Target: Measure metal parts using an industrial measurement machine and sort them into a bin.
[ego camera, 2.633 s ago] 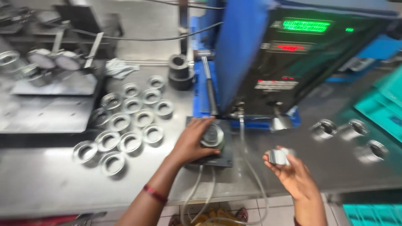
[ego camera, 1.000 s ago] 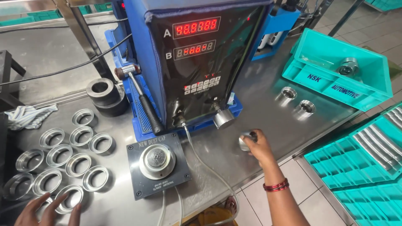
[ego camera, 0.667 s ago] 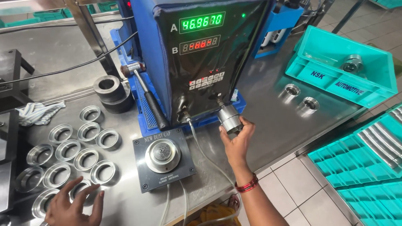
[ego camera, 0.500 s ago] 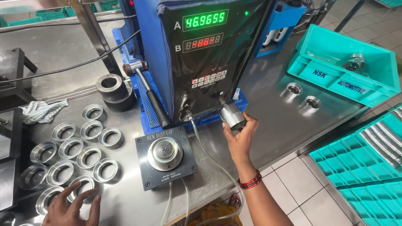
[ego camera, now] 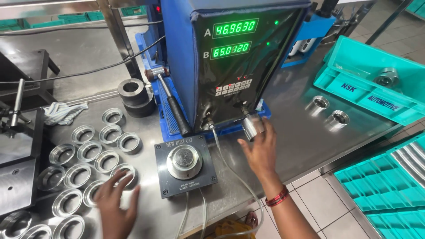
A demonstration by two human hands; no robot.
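Right hand (ego camera: 261, 148) with its grip closed around a small metal cylinder (ego camera: 252, 127) at the blue gauge machine (ego camera: 230, 66), left hand (ego camera: 116, 207) open, fingers spread over metal rings (ego camera: 79, 175) on the steel surface (ego camera: 292, 132), square gauge block (ego camera: 185, 165) between the hands.

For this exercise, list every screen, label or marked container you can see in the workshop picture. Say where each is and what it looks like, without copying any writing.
Upper display: top of the dark instrument front, green lit digits.
Lower display: just beneath it, green lit digits.
Keypad label: below the displays, small white and red squares.
Gauge plate: dark square plate with white lettering, between left hand and right hand.
Teal tray: right, white labels on its wall.
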